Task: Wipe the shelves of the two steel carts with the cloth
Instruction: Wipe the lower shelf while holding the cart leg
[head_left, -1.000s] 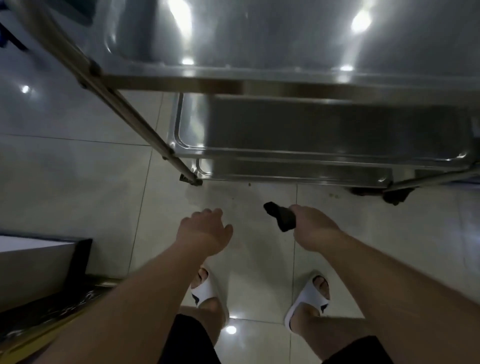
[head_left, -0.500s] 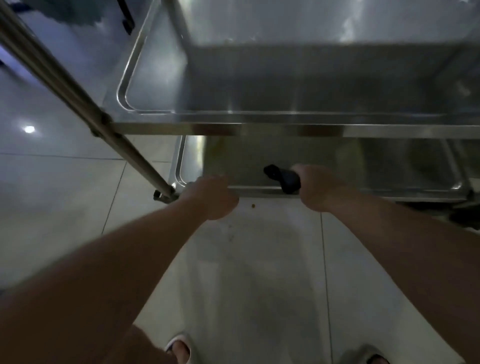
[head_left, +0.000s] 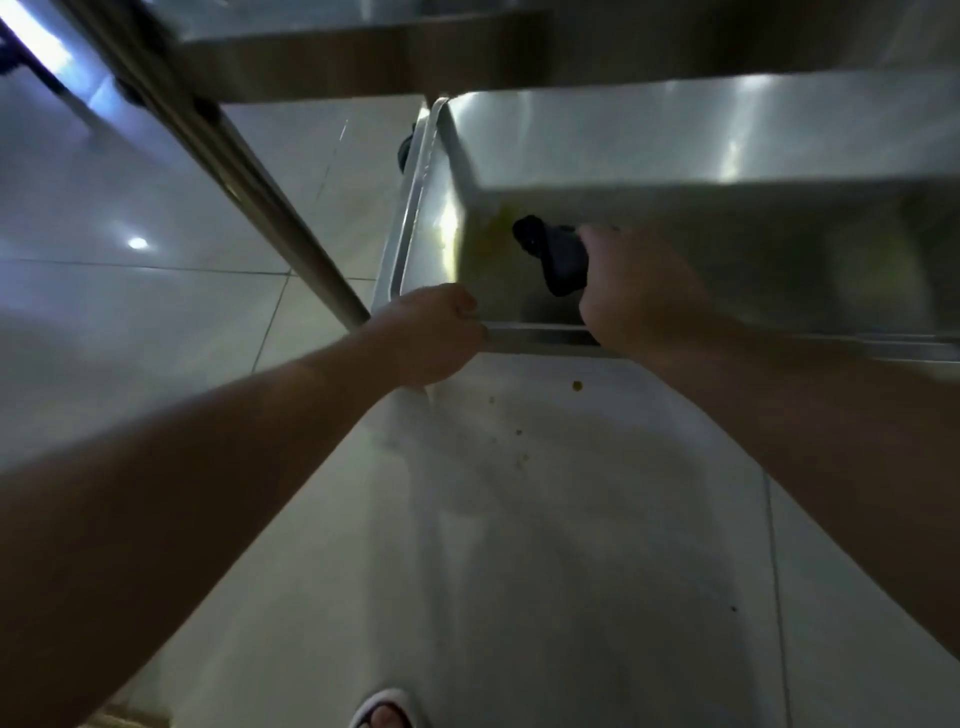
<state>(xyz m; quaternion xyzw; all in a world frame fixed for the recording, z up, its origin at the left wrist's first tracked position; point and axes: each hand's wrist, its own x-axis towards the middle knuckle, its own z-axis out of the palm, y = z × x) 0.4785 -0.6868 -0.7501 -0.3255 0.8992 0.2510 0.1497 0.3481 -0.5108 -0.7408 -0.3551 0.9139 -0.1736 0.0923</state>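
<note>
Pale floor tiles (head_left: 519, 545) surround the cart's low steel shelf (head_left: 675, 156), whose near rim the left hand (head_left: 436, 332) grips, presumably for steadiness, while the right hand (head_left: 639, 291) clasps the dark cloth (head_left: 556, 254) just above its surface, ready to wipe

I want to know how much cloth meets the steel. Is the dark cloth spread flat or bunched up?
Bunched: the cloth sticks out of the right hand as a dark wad over the bottom shelf.

Pale tiled floor (head_left: 519, 571) (glossy), small brown crumbs (head_left: 575, 385), 1 white sandal (head_left: 382, 702) at bottom edge
</note>
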